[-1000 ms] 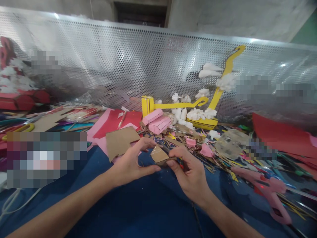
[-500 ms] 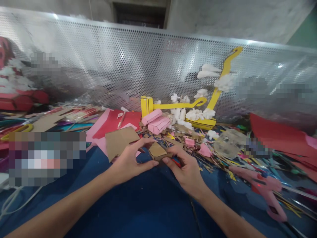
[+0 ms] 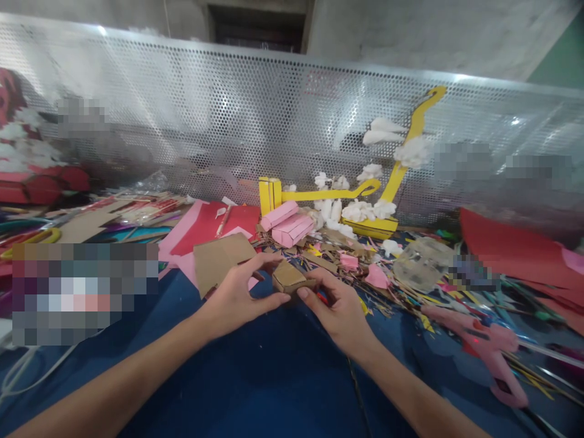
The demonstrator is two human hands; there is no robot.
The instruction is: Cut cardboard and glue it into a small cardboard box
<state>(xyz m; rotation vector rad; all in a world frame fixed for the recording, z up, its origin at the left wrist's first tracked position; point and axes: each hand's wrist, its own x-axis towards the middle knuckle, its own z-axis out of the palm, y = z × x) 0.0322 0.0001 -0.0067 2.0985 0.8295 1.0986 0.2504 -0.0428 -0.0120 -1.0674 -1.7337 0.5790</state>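
Observation:
A small brown cardboard box (image 3: 289,275) is held between my two hands above the blue table. My left hand (image 3: 241,292) pinches its left side, thumb at the lower front and fingers behind. On the other side, my right hand (image 3: 337,301) grips the right end with thumb and fingers closed. Something red and black shows partly behind the right fingers; what it is I cannot make out. Just behind my left hand lies a flat cardboard piece (image 3: 216,258). Two pink paper-covered blocks (image 3: 292,226) rest beyond the box.
A pink glue gun (image 3: 490,344) lies at the right, its cord trailing off. Paper and cardboard scraps (image 3: 351,261) cover the middle. Yellow cardboard shapes with white tufts (image 3: 369,222) stand before a perforated metal screen (image 3: 205,121). Red sheets (image 3: 515,255) lie right.
The small cardboard box has tilted slightly between my fingers, and my right hand has shifted a little to the left. Everything around stays in place.

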